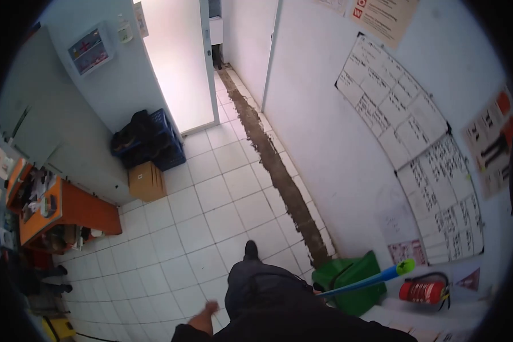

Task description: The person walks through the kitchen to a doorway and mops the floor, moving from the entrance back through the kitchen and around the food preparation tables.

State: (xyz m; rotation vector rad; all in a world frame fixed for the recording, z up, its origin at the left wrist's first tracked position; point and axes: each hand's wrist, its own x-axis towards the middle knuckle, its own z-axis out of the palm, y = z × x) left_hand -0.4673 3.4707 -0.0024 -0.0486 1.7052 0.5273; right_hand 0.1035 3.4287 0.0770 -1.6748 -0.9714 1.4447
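Note:
My left hand (204, 318) hangs beside my dark trousers, over the white tiles. It is slightly blurred, with its fingers loosely apart and nothing seen in it. My right hand (317, 292) is almost wholly hidden by my hip; a sliver of it shows at the lower end of a blue pole (366, 280). The pole has a bright green end cap, leans out to the right and appears gripped in that hand. What is fixed to its other end is hidden. Behind the pole stands a green bin (347, 279).
A broken strip of bare floor (273, 165) runs along the right wall to an open door (179, 62). A fire extinguisher (424, 291) is at right. Blue crates (164, 139), a cardboard box (146, 181) and an orange desk (85, 208) stand left. Another person's legs (48, 279) show lower left.

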